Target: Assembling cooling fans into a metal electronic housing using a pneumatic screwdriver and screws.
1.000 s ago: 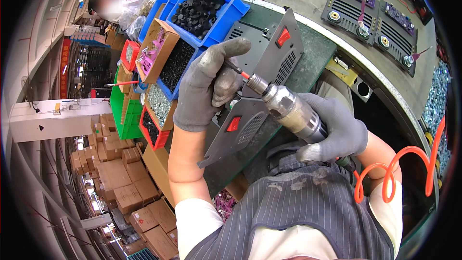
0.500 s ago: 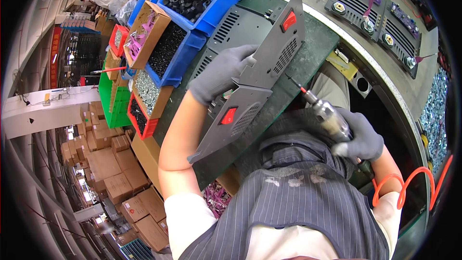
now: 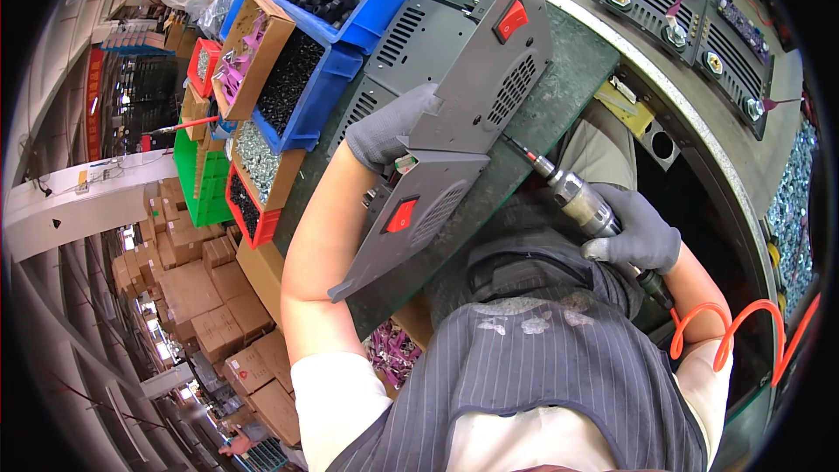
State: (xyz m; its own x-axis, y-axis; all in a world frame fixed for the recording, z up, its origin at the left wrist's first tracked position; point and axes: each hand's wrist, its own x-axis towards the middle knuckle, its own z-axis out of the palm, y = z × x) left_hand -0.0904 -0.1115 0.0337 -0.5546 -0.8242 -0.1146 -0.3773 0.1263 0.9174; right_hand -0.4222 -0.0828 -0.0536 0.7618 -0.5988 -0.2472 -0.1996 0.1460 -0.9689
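Observation:
My left hand, in a grey glove, is closed at the left edge of a dark grey metal panel; its fingertips are partly hidden behind the metal. The panel stands tilted and carries a red rocker switch and a round patch of vent slots. Just below it, a similar panel has its own red switch. My gloved right hand is wrapped round an air screwdriver with a coiled orange hose. The bit points up toward the upper panel's lower right corner, slightly apart from it.
Flat slotted metal plates lie behind the upright panels on the green bench. Along the left stand blue bins of black parts and a cardboard box with purple pieces. Finished-looking units with circuit boards sit beyond the curved bench edge.
My right hand has moved slightly left with the screwdriver, bringing its bit nearer the panel. The upper panel has shifted a little left and is tilted slightly differently in my left hand.

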